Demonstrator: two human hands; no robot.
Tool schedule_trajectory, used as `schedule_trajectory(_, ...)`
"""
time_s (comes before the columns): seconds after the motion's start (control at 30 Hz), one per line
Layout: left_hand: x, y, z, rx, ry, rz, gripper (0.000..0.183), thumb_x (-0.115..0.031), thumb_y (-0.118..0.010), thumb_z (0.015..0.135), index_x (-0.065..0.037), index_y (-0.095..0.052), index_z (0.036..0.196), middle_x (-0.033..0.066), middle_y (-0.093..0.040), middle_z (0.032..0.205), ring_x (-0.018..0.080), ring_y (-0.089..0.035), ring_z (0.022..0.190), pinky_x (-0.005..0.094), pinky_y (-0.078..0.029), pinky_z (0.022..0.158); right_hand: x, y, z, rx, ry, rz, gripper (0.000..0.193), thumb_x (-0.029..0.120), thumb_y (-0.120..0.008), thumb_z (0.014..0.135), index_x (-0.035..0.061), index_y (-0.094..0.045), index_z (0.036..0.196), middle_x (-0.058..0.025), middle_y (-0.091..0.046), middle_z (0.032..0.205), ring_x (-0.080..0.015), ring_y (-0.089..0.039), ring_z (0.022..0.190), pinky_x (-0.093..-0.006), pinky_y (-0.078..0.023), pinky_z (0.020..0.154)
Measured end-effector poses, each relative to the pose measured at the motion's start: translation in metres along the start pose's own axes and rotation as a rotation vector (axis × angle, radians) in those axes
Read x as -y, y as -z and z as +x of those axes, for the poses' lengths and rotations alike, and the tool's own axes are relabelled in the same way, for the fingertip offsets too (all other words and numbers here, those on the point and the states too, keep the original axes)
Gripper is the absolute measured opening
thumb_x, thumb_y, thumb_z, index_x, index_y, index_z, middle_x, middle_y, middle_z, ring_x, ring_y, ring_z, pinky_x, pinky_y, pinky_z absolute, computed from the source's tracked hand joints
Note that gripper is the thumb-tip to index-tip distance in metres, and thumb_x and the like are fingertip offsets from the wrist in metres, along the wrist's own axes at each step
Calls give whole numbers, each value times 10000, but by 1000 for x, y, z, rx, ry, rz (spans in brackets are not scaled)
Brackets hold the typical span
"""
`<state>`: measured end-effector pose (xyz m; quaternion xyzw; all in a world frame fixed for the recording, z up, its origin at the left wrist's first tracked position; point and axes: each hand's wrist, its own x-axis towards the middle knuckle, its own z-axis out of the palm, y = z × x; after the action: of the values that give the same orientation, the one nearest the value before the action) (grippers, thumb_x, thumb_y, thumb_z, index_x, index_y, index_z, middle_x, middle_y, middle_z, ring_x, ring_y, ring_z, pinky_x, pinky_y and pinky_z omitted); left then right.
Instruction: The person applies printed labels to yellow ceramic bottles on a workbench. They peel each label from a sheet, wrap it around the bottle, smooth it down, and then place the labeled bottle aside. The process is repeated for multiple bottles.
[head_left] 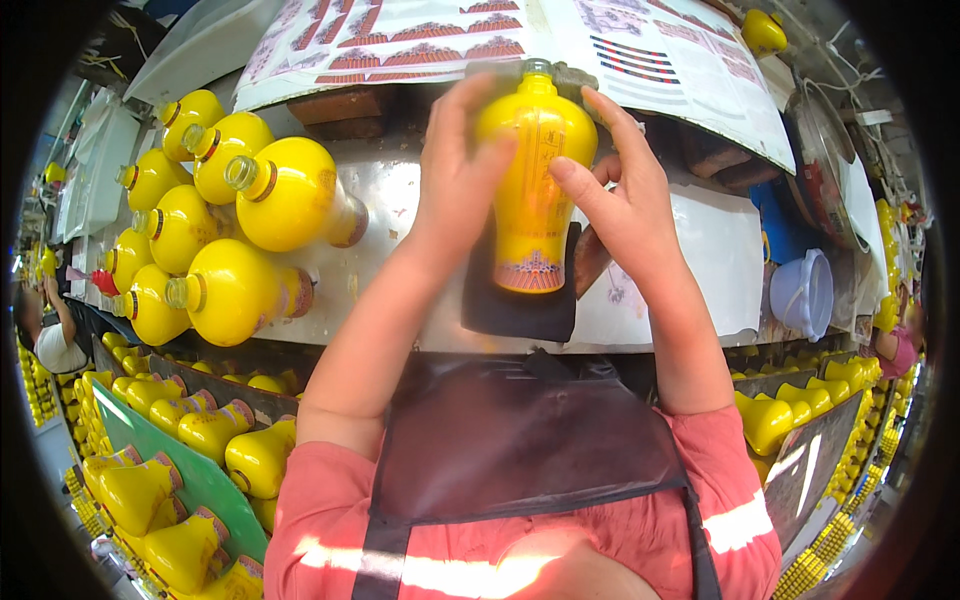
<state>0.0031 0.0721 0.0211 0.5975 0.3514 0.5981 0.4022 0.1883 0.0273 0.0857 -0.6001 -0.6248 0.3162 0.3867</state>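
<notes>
1. The left hand [455, 175] grips a glossy yellow vase-shaped ceramic bottle [532, 170] from its left side, palm against the body and fingers curled round the shoulder.
2. The right hand [620, 190] presses on the bottle's right side, index finger stretched up toward the neck and thumb lying across the front; both hands are closed on the bottle.
3. The bottle stands upright with its base on a small black pad [520, 300], which lies on the shiny metal table [400, 200] straight ahead of the person. A red patterned band runs round the bottle's foot.
4. On the table's left part lies a heap of yellow bottles of the same kind [215, 220], on their sides with short clear necks toward the camera.
5. A sheet of printed labels with red patterns [400, 40] hangs over the far edge of the table.
6. A pale blue plastic tub [805, 295] sits to the right, near the table's edge.
7. Below the table, more yellow bottles fill crates on the left [170, 470] and right [800, 400].
</notes>
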Motion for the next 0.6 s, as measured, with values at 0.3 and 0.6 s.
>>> schedule_trajectory(0.3,-4,-23,18,-81,158,16,313,-259,-629,966,-15,-685,1154,159,-610,1157,300,-617,1098,389,-476,993,7,-11,22,-50,34,-72,617,446,-705,871,13,-644,1307,-220,-705,1192,-350,-695,1080,-414,-533,938)
schedule_trajectory(0.6,-2,-20,17,-27,131,28,290,-226,-527,1079,6,-657,1196,69,-590,1182,127,-601,1042,287,-485,960,0,-8,20,-20,46,-12,560,365,-712,916,37,-622,1361,-147,-695,1169,-201,-647,931,-326,-524,841)
